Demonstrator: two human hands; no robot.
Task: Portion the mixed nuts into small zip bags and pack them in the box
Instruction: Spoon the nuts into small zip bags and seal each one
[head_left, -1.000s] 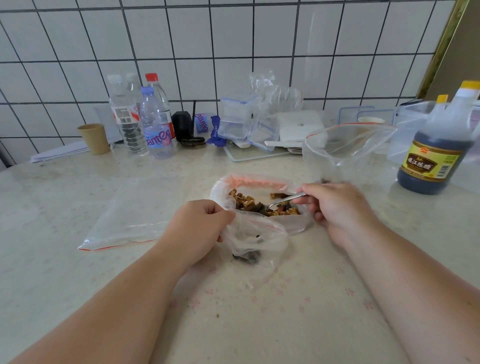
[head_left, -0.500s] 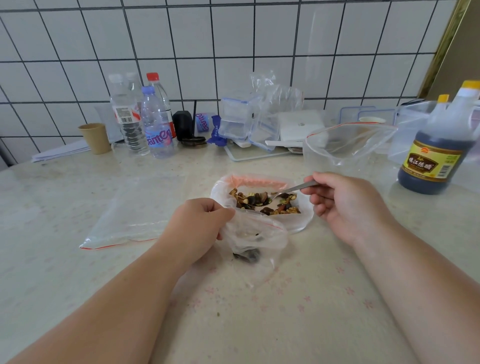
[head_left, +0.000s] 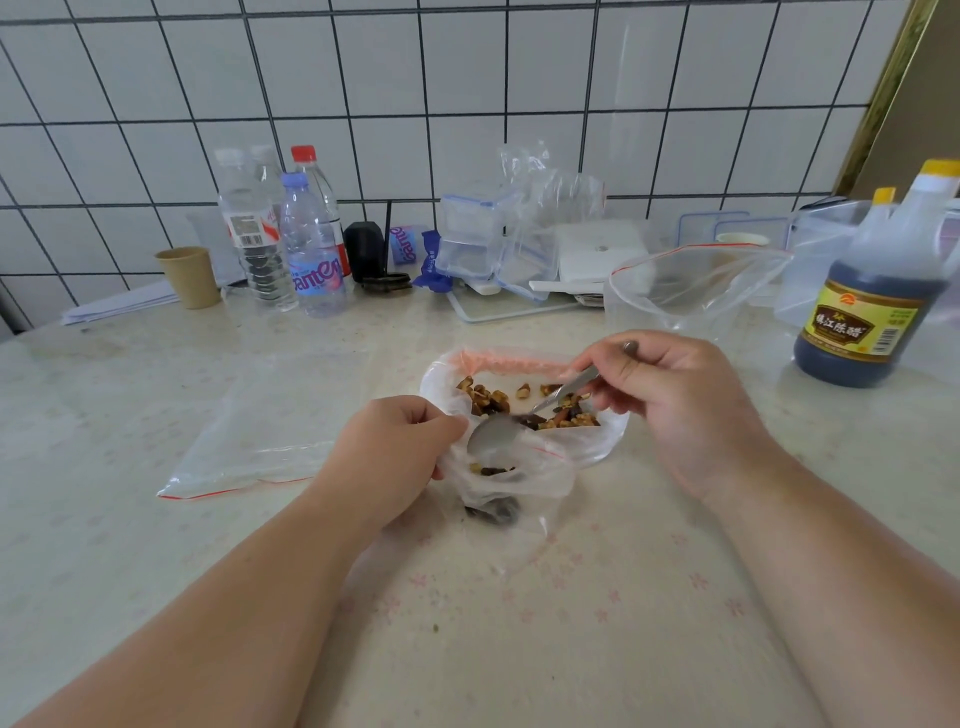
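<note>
Leftmost, a paper cup (head_left: 189, 276) and a cluster of water bottles (head_left: 291, 239) stand along the tiled wall, well away from your work. Nearer you, an empty zip bag (head_left: 270, 426) lies flat on the tabletop (head_left: 519, 623), its red seal line facing you.

Your left hand (head_left: 389, 457) comes next — its grip is curled, fingers and thumb pinching the rim of the small zip bag (head_left: 511, 475) to hold the mouth wide. A few nuts already lie at the bottom of that bag. Just behind it, touching, sits the larger bag of mixed nuts (head_left: 524, 400), its top rolled down so the nuts show.

The spoon (head_left: 506, 436) slants down from the right: its bowl rests at the small bag's mouth, just beside your left thumb, and its handle crosses over the nut pile. Your right hand (head_left: 675, 405) pinches the handle's far end, fingers curled round it.

Behind and right of that hand, a big clear zip bag (head_left: 696, 286) stands propped open. Clear lidded boxes (head_left: 478, 239) are stacked against the wall behind the nuts. Far right, a dark vinegar bottle (head_left: 878, 306) stands near the frame's edge — well apart from your right hand.

Bare tabletop lies between your forearms and to the left, before the flat bag.
</note>
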